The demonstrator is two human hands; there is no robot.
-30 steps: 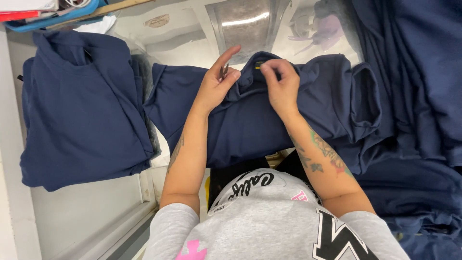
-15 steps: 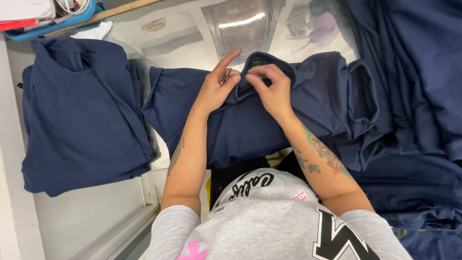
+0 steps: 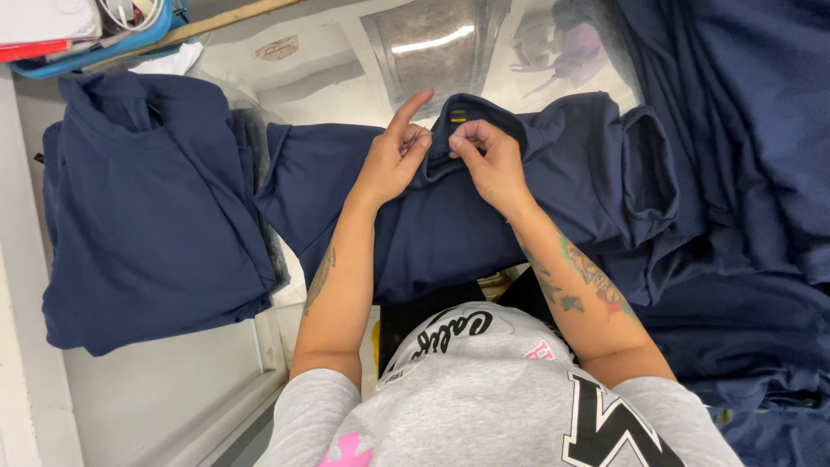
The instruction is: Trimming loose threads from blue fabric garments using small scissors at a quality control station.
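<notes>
- A dark blue shirt point(image 3: 450, 216) lies flat on the bench point(image 3: 164, 389), right in front of the person.
- The left hand point(image 3: 393, 156) rests on the shirt just below the collar point(image 3: 484, 117). Its pointer finger sticks up, and the other fingers are curled on the cloth; I cannot tell if they pinch it.
- The right hand point(image 3: 488, 160) is just beside the left hand. Its grip is pressed together, pinching the cloth at the collar.
- A stack of folded blue shirts point(image 3: 147, 216) sits to the left, near the flat shirt.
- A pile of loose blue cloth point(image 3: 743, 156) lies on the right side.
- A blue tray point(image 3: 104, 39) sits at the far left corner.
</notes>
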